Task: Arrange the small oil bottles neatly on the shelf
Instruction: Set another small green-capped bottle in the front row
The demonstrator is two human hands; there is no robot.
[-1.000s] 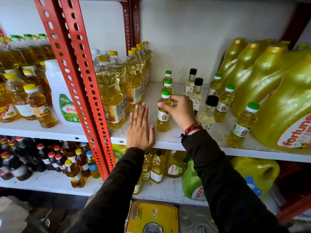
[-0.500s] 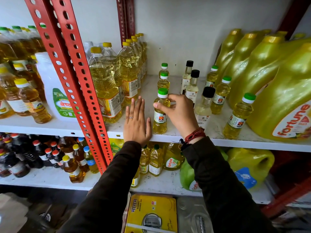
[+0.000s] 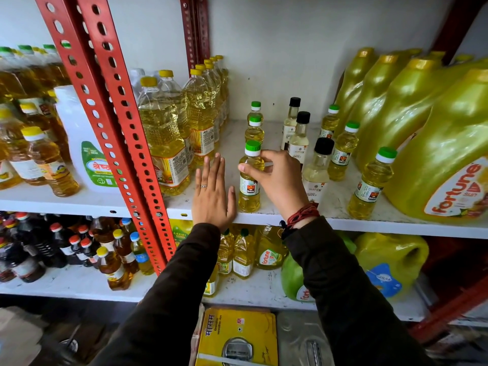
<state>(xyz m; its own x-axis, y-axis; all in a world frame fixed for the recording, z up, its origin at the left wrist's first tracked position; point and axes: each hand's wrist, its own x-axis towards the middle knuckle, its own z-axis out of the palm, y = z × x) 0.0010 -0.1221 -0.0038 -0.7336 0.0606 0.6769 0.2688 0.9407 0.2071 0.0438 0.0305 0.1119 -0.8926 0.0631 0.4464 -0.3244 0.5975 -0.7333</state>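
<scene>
Small yellow oil bottles with green caps stand in a row on the white shelf (image 3: pixel 330 207). My right hand (image 3: pixel 277 178) grips the front bottle (image 3: pixel 249 191) at its shoulder, near the shelf's front edge. Two more green-capped bottles (image 3: pixel 254 130) line up behind it. My left hand (image 3: pixel 212 194) lies flat on the shelf, fingers together, just left of the held bottle, holding nothing. Right of my hand stand three black-capped clear bottles (image 3: pixel 318 165) and three more green-capped bottles (image 3: pixel 369 186).
Tall oil bottles (image 3: pixel 163 133) stand at the left by the red perforated upright (image 3: pixel 113 122). Large yellow Fortune jugs (image 3: pixel 435 143) fill the right side. The lower shelf holds dark bottles (image 3: pixel 39 247), small yellow bottles and jugs. A yellow tin (image 3: pixel 237 336) sits below.
My right hand stays on the front green-capped bottle, and the left hand stays flat beside it. The view has shifted slightly; the bottle stands at about the same spot by the shelf edge.
</scene>
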